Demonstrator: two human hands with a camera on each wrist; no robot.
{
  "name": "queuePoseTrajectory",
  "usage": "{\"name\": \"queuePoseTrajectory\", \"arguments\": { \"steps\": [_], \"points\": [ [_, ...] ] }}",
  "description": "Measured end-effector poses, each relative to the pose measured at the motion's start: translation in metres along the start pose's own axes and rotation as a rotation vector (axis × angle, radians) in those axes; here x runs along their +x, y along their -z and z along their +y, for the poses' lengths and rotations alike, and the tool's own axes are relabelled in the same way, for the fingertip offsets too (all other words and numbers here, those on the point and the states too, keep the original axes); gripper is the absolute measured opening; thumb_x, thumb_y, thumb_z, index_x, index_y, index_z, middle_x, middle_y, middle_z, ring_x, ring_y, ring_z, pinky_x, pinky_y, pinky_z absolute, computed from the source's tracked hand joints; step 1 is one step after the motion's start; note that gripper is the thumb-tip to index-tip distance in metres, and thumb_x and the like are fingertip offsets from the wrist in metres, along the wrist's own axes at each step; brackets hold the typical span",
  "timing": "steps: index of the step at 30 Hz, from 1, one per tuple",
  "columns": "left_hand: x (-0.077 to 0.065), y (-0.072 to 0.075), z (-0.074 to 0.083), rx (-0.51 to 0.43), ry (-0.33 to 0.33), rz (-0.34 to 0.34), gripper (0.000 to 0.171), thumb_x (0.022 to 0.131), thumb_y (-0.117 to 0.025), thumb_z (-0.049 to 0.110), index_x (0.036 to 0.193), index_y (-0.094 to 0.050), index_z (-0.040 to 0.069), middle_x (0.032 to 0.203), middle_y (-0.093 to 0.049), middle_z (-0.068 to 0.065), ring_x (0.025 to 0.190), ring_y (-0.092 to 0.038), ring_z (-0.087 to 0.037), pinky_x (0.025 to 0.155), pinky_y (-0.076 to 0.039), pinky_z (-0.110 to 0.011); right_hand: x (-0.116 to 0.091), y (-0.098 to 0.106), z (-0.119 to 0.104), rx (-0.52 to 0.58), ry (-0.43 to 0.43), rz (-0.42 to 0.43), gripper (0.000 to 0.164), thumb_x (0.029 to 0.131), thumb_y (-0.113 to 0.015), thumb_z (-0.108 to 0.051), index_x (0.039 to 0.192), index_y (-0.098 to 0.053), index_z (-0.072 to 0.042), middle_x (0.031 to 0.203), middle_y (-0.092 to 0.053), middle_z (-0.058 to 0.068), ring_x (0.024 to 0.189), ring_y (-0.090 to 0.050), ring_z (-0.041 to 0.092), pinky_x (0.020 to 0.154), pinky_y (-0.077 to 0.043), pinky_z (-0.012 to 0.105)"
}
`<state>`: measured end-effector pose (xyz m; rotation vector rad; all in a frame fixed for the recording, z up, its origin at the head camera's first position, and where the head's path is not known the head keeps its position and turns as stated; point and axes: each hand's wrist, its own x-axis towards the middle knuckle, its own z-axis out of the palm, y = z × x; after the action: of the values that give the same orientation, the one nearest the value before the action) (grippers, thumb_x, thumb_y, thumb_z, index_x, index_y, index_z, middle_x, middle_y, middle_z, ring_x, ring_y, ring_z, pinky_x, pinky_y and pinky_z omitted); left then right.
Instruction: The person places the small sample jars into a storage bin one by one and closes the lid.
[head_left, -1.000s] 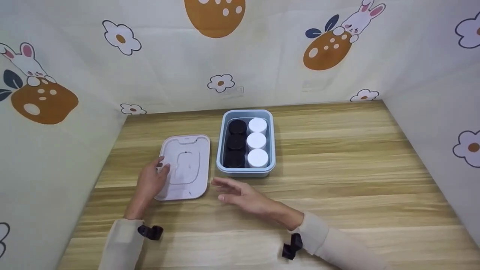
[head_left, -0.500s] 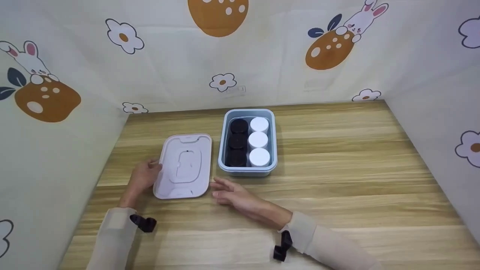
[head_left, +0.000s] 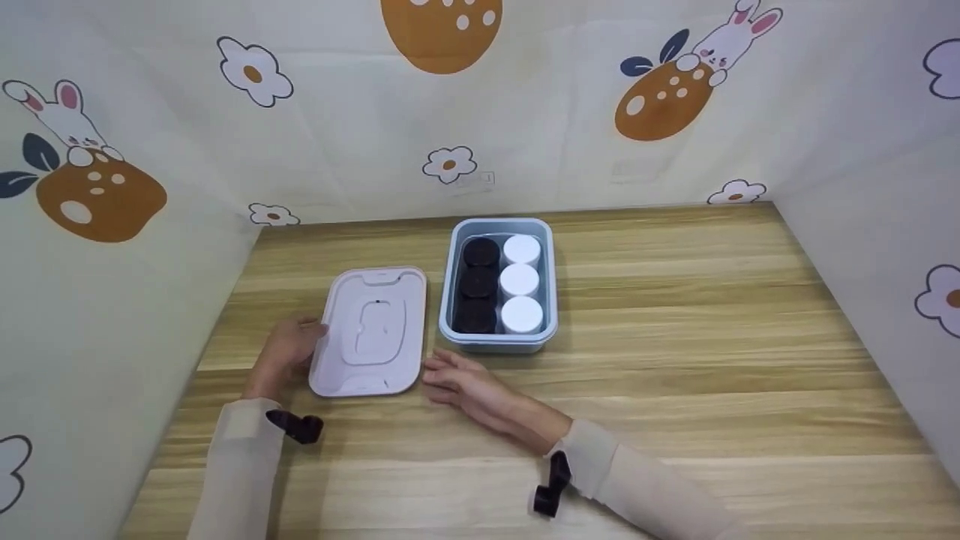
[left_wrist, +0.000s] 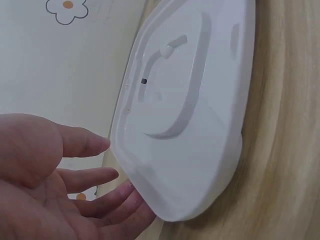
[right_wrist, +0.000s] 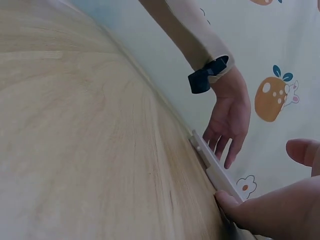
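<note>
A white plastic lid [head_left: 369,334], raised at its middle, is left of a blue box [head_left: 495,342] in the head view. My left hand [head_left: 292,351] is at the lid's left edge; in the left wrist view its loosely bent fingers [left_wrist: 120,205] reach the rim, with the thumb apart from them. At the lid's lower right side lies my right hand [head_left: 472,391], its fingers extended toward the edge. Whether those fingertips touch the lid is hard to tell. Inside the box stand white-capped containers [head_left: 519,280] in a right column and black-capped ones [head_left: 478,283] in a left column.
The wooden table [head_left: 690,360] is bounded by a patterned cloth [head_left: 555,112] at the back and both sides. Dark wrist devices [head_left: 296,426] are strapped over both sleeves.
My left hand has moved from over the lid's left part out to its left edge. My right hand has shifted slightly left, closer to the lid, and the box stays put.
</note>
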<state>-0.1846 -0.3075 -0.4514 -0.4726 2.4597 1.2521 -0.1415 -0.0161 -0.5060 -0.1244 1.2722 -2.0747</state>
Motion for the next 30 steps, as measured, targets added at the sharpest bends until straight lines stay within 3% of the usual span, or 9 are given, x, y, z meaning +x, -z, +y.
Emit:
{"name": "queuePoseTrajectory", "arguments": {
  "steps": [10, 16, 18, 22, 24, 27, 30],
  "points": [
    [0.005, -0.001, 0.003, -0.044, 0.050, -0.038, 0.058, 0.105, -0.039, 0.019, 0.151, -0.025, -0.014, 0.150, -0.039, -0.035, 0.132, -0.049, -0.040, 0.109, -0.044, -0.049, 0.004, -0.002, -0.001, 0.053, -0.013, -0.007, 0.080, 0.093, -0.053, -0.005, 0.158, -0.007, 0.006, 0.164, -0.015, 0.029, 0.147, -0.035, 0.037, 0.119, -0.033, 0.051],
    [-0.001, 0.004, 0.005, 0.022, 0.020, -0.045, 0.057, 0.105, -0.038, 0.015, 0.151, -0.023, -0.015, 0.147, -0.041, -0.037, 0.129, -0.052, -0.041, 0.106, -0.047, -0.049, 0.005, -0.003, 0.000, 0.011, 0.002, -0.042, 0.076, 0.093, -0.051, -0.002, 0.155, -0.009, 0.012, 0.163, -0.013, 0.030, 0.150, -0.027, 0.039, 0.119, -0.034, 0.050],
    [-0.005, 0.007, 0.007, 0.054, 0.014, -0.035, 0.057, 0.105, -0.038, 0.016, 0.151, -0.025, -0.014, 0.146, -0.043, -0.036, 0.128, -0.053, -0.040, 0.105, -0.048, -0.047, 0.004, -0.005, -0.001, -0.022, 0.009, -0.045, 0.075, 0.092, -0.051, -0.002, 0.154, -0.012, 0.013, 0.163, -0.016, 0.030, 0.148, -0.031, 0.037, 0.117, -0.037, 0.047],
    [-0.014, 0.012, 0.013, 0.064, -0.013, -0.025, 0.057, 0.105, -0.041, 0.018, 0.151, -0.028, -0.013, 0.146, -0.044, -0.036, 0.124, -0.056, -0.037, 0.100, -0.052, -0.041, 0.001, -0.010, -0.004, -0.177, 0.008, -0.012, 0.070, 0.089, -0.055, -0.002, 0.152, -0.027, 0.010, 0.155, -0.038, 0.026, 0.124, -0.055, 0.021, 0.104, -0.047, 0.033],
    [-0.019, 0.013, 0.015, 0.048, -0.026, -0.025, 0.057, 0.105, -0.043, 0.019, 0.150, -0.029, -0.012, 0.145, -0.046, -0.035, 0.118, -0.061, -0.032, 0.095, -0.055, -0.037, -0.002, -0.015, -0.006, -0.309, 0.005, 0.020, 0.070, 0.088, -0.059, -0.003, 0.151, -0.032, 0.009, 0.147, -0.050, 0.021, 0.113, -0.058, 0.014, 0.098, -0.048, 0.026],
    [-0.026, 0.015, 0.019, 0.026, -0.044, -0.021, 0.057, 0.105, -0.046, 0.021, 0.150, -0.032, -0.011, 0.143, -0.049, -0.034, 0.107, -0.065, -0.024, 0.085, -0.057, -0.030, -0.008, -0.024, -0.009, -0.474, 0.006, 0.048, 0.072, 0.088, -0.062, -0.005, 0.151, -0.032, 0.010, 0.142, -0.056, 0.022, 0.119, -0.060, 0.018, 0.103, -0.047, 0.028],
    [-0.032, 0.016, 0.024, 0.003, -0.043, -0.020, 0.059, 0.105, -0.047, 0.025, 0.151, -0.032, -0.008, 0.140, -0.052, -0.032, 0.103, -0.064, -0.020, 0.082, -0.057, -0.028, -0.011, -0.033, -0.012, -0.614, 0.039, 0.088, 0.074, 0.086, -0.063, -0.007, 0.150, -0.032, 0.012, 0.150, -0.046, 0.027, 0.139, -0.047, 0.029, 0.117, -0.037, 0.039]
  ]
}}
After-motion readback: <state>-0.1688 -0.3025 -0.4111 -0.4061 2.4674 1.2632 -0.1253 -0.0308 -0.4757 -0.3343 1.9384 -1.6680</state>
